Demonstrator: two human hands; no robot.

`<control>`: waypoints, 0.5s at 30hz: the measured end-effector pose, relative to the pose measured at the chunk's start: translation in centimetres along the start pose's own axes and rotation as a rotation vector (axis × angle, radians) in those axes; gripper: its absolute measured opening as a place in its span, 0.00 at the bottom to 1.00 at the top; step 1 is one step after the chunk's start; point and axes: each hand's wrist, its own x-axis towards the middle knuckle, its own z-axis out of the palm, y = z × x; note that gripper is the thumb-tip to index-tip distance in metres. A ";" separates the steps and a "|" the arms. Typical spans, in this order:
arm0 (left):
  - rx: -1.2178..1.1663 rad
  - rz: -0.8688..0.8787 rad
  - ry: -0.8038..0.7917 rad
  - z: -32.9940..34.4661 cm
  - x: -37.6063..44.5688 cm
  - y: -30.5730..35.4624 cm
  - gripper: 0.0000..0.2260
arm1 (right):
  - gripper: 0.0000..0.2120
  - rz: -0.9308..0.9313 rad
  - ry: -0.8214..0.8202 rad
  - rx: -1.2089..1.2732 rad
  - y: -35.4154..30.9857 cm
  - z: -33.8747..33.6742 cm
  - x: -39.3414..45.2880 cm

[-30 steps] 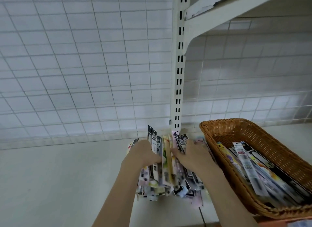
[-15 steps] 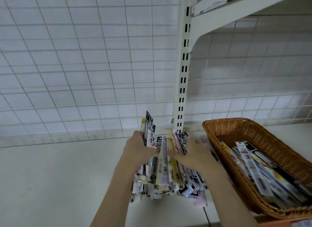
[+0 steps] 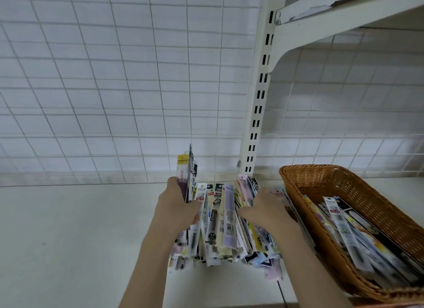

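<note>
Sorting refill packs point(image 3: 227, 220) on shelf point(image 3: 68, 239), stood on edge btw. both hands.
L hand point(image 3: 176, 206) pinches a few packs higher than the rest, prob. to split by type; R hand point(image 3: 263, 210) curls into remainder, bracing it upright. Wicker basket point(image 3: 298, 170) just beside, R.

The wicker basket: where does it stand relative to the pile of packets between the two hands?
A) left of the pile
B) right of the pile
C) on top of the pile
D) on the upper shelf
B: the wicker basket stands to the right of the pile of packets, beyond the right hand.
</note>
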 end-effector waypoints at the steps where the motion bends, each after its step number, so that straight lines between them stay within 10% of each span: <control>1: -0.001 0.005 0.000 0.1 -0.1 0.0 0.10 | 0.31 -0.007 -0.002 -0.017 -0.1 0.0 0.0; 15: 0.084 0.129 0.074 1.8 -1.1 0.2 0.11 | 0.18 -0.164 0.126 -0.137 0.0 -2.2 -2.0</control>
